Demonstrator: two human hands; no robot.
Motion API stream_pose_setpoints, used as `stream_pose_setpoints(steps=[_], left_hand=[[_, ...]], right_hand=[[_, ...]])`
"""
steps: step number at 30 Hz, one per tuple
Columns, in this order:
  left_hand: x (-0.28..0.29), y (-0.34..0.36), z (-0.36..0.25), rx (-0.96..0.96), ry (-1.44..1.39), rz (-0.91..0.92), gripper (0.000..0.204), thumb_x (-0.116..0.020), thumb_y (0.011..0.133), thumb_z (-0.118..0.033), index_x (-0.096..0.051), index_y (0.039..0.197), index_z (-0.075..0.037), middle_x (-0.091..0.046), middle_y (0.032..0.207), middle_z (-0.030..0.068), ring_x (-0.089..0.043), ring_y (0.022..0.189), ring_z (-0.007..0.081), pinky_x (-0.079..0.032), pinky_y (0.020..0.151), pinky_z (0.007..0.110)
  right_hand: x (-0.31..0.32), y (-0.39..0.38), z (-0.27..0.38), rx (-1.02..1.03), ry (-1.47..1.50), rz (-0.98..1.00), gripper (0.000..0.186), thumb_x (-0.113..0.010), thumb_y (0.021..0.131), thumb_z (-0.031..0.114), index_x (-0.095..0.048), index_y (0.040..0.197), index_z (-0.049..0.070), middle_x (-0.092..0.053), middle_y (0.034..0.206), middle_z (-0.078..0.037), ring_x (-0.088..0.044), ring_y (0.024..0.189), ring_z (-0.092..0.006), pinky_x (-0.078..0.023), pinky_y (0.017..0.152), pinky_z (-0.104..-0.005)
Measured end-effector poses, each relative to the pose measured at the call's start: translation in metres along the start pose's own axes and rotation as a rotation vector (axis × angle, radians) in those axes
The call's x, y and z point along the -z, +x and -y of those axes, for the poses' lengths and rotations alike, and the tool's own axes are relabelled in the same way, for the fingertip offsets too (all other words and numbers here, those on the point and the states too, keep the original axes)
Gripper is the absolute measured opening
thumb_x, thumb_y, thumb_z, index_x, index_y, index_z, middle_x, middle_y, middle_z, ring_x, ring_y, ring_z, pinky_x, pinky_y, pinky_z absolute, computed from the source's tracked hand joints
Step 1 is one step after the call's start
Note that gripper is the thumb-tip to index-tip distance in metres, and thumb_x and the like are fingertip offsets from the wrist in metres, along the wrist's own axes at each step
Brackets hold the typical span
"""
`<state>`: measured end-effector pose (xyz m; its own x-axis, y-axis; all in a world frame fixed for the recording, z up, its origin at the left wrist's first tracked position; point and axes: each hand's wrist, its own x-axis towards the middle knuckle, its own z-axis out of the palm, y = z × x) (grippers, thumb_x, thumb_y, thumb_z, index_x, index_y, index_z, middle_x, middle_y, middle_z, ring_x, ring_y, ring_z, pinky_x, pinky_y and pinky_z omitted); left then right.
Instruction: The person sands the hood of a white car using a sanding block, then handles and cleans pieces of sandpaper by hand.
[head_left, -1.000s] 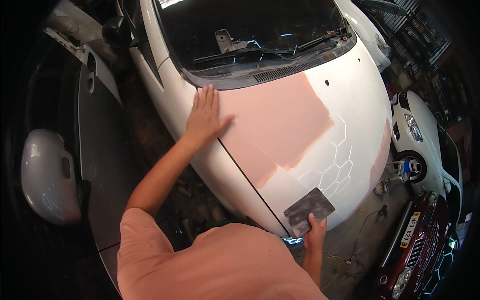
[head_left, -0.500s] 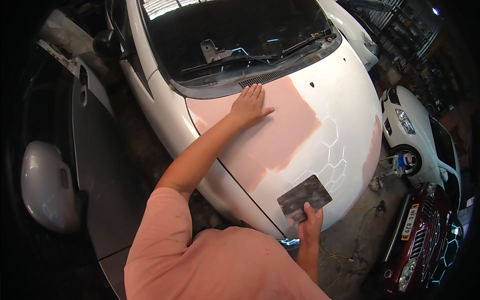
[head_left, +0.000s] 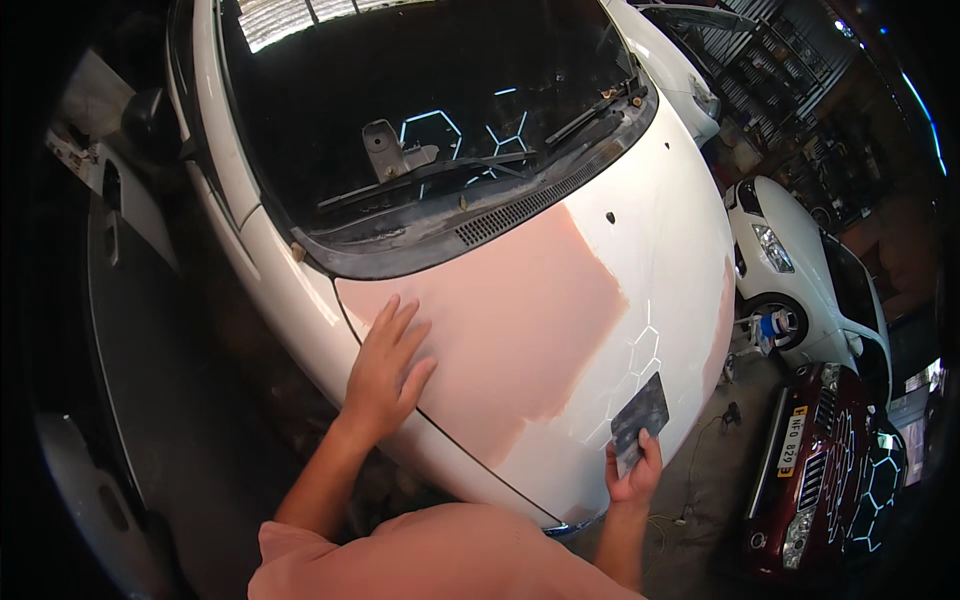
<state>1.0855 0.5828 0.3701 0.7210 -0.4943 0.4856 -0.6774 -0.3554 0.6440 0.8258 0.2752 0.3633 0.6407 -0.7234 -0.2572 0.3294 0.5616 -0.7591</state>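
Head view: left hand (head_left: 383,382) was empty, fingers loosely spread and slightly bent, thumb held out to the side. It sat over the left edge of the pink patch (head_left: 510,335) on the white hood (head_left: 665,240), its heel end across the dark seam between hood and fender. Couldn't tell if the fingertips were touching the surface.

Right hand (head_left: 632,475) was closed on a dark rectangular sheet (head_left: 641,410), pinched at its lower end, thumb on the near face. Sheet stood tilted in front of the lower right part of the hood, right of the patch's bottom end; contact with the hood couldn't be told.

Patch covered the rear left part of the hood, below the black vent grille (head_left: 510,222) and windshield (head_left: 310,110), ragged along its right and lower edges. Bright hexagon reflections (head_left: 645,350) showed on the white paint between patch and sheet.

Around it: dark grey car door (head_left: 150,340) on the left; second white car (head_left: 790,270) and maroon front end (head_left: 815,480) on the right.
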Motion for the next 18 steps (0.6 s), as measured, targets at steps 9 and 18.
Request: stream_pose_setpoints(steps=[9,18], left_hand=[[-0.033,-0.002,0.014,-0.052,-0.252,-0.202,0.027,-0.073,0.086,-0.02,-0.072,0.109,-0.006,-0.072,0.117,0.0129,-0.07,0.107,0.032,-0.055,0.087,0.04],[-0.021,-0.002,0.031,-0.02,-0.32,-0.11,0.019,-0.07,0.091,-0.023,-0.071,0.104,-0.009,-0.075,0.109,0.0061,-0.073,0.098,0.0229,-0.056,0.08,0.032]], right_hand=[[-0.177,0.1,0.006,0.195,-0.274,0.469,0.065,-0.07,0.087,-0.001,-0.046,0.148,0.006,-0.059,0.141,-0.012,-0.06,0.127,-0.0283,-0.05,0.11,-0.0462],[-0.253,0.173,-0.044,1.127,-1.791,1.339,0.043,-0.067,0.085,0.01,-0.071,0.127,0.017,-0.06,0.139,-0.02,-0.061,0.123,-0.0405,-0.048,0.107,-0.0533]])
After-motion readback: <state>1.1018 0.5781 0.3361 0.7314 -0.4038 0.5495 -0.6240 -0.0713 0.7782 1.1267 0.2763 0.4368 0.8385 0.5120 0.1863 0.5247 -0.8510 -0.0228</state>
